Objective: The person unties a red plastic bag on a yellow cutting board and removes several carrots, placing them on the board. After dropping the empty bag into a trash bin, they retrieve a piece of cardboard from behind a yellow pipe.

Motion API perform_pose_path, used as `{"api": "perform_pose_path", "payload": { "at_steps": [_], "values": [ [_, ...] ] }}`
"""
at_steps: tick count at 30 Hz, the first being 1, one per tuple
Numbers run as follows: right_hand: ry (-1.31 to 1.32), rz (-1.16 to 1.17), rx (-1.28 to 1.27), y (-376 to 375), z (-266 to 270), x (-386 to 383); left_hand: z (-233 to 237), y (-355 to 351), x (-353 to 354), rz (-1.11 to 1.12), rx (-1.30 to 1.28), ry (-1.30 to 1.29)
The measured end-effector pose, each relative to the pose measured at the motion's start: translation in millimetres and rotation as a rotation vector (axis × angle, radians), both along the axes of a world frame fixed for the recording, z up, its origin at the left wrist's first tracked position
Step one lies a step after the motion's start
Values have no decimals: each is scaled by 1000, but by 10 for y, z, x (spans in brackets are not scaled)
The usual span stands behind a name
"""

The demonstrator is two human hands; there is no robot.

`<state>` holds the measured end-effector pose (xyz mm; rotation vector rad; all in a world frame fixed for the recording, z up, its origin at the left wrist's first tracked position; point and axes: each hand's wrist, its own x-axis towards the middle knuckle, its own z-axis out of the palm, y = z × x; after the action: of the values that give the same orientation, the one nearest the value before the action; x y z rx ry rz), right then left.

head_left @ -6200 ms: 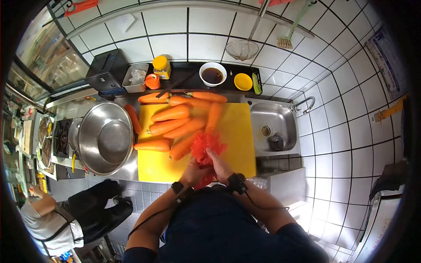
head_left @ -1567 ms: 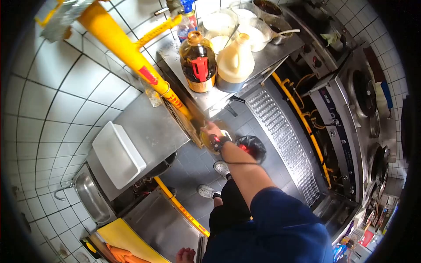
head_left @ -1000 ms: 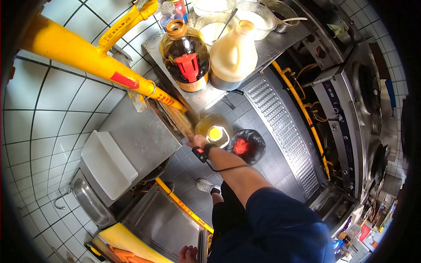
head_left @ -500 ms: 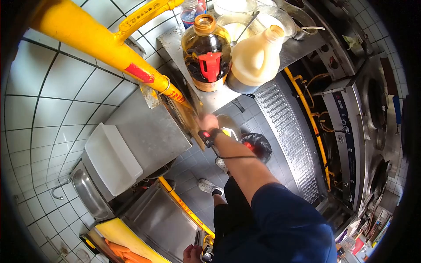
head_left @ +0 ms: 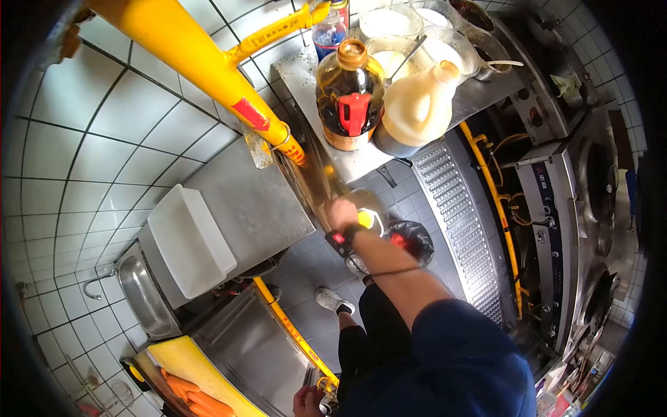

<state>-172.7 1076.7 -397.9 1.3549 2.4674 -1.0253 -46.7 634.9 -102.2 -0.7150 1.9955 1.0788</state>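
Observation:
My right hand (head_left: 341, 214) reaches down into the gap between a steel counter and a steel shelf, with a dark strap and a device with a red light at the wrist. Its fingers are curled and smeared by motion. Beside it runs a blurred brown, long shape; what the hand grips I cannot make out. Close by on the floor are a pale bucket (head_left: 372, 212) with something yellow at it and a black bin bag (head_left: 410, 243) with something red inside. My left hand (head_left: 308, 402) hangs low by the steel cabinet, its fingers curled; their contents are hidden.
On the steel shelf (head_left: 365, 165) stand a dark sauce bottle (head_left: 347, 97), a pale jug (head_left: 420, 108) and several bowls. A thick yellow pipe (head_left: 201, 62) slants overhead. At left, a white tub (head_left: 191, 240) rests on the counter (head_left: 260, 201) near a sink (head_left: 142, 295). Stoves (head_left: 556, 236) line the right.
My right hand has drawn back slightly toward my body, away from the shelf. The view has shifted a little, and more of the bucket shows. The left hand stays low.

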Motion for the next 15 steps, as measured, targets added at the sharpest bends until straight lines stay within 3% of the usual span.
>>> {"api": "perform_pose_path", "payload": {
  "at_steps": [3,6,9,11,15],
  "values": [
    [95,-25,66,-254,20,274,238,345,-65,-105,-31,7],
    [171,-150,32,-476,122,464,-48,20,36,83,148,10],
    [195,-159,10,-668,125,663,-300,-275,145,-91,151,145],
    [243,-109,61,-695,-44,667,-228,-230,151,-75,170,161],
    [58,-29,24,-537,-55,379,-188,-237,231,-128,72,187]
  ]
}}
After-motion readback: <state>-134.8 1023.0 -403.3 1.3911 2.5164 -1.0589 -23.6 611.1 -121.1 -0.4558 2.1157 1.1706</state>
